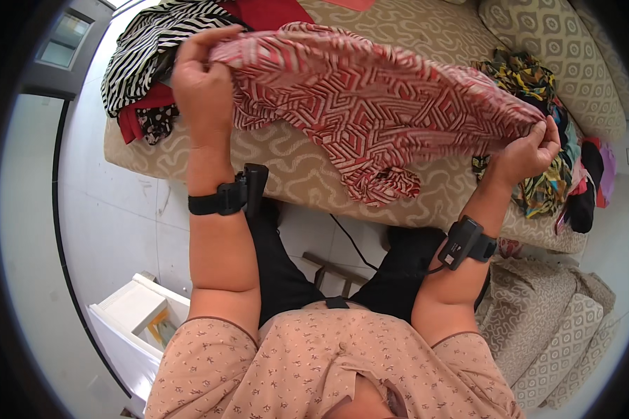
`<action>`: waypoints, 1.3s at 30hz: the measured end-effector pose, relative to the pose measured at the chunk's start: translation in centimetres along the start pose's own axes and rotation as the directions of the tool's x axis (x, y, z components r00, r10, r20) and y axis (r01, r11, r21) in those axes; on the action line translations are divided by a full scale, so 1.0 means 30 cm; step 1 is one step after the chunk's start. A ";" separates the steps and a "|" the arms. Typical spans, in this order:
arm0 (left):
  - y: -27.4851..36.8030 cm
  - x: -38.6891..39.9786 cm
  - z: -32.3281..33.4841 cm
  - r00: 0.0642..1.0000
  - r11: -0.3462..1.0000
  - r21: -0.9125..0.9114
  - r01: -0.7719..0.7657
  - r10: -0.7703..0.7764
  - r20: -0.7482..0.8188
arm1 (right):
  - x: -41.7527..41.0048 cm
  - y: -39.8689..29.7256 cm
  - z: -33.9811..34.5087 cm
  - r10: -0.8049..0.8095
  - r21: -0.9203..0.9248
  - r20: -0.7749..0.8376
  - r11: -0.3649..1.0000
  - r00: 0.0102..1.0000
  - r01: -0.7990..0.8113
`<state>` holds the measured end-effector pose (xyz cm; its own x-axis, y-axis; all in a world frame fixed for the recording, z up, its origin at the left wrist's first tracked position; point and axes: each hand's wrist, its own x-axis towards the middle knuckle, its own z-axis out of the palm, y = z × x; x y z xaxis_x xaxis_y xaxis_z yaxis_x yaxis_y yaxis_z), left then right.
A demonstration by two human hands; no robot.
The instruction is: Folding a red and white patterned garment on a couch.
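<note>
A red, white and dark geometric-patterned cloth (367,105) is stretched between my two hands above a beige patterned sofa seat (293,167). At its upper left end, my left hand (204,78) grips the edge between thumb and fingers. My right hand (529,149) pinches the right end. The cloth's lower middle part hangs down onto the seat, ending in a bunched bit near the front edge. Some of the cloth is blurred. Black devices are strapped to both my forearms.
Black-and-white striped cloth (147,57) and red cloth (162,97) lie at the seat's left. A heap of multicoloured clothes (542,186) sits at the right, below a patterned cushion (555,63). Another cushioned seat (529,314) stands lower right, a white piece of furniture (136,304) lower left.
</note>
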<state>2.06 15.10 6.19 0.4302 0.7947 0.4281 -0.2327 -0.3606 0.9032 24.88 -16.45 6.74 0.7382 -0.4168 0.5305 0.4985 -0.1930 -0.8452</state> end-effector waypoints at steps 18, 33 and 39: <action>-0.080 -0.141 0.320 0.893 0.901 0.378 -0.215 0.025 0.449 | -0.173 0.093 0.074 0.193 -0.387 0.845 0.864 0.499 0.322; -0.074 -0.157 0.331 0.804 0.745 0.608 -0.274 -0.170 0.570 | -0.171 -0.042 0.107 0.020 0.455 0.749 0.711 0.663 -0.536; -0.055 -0.092 0.320 0.942 0.915 0.404 0.017 -0.150 0.300 | -0.141 -0.047 0.085 0.045 0.515 0.709 0.648 0.703 -0.560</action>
<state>9.61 8.82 3.80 0.7020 0.6563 0.2764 0.1469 -0.5133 0.8455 22.21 -12.14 5.86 0.8639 0.3283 0.3819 0.1437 0.5661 -0.8117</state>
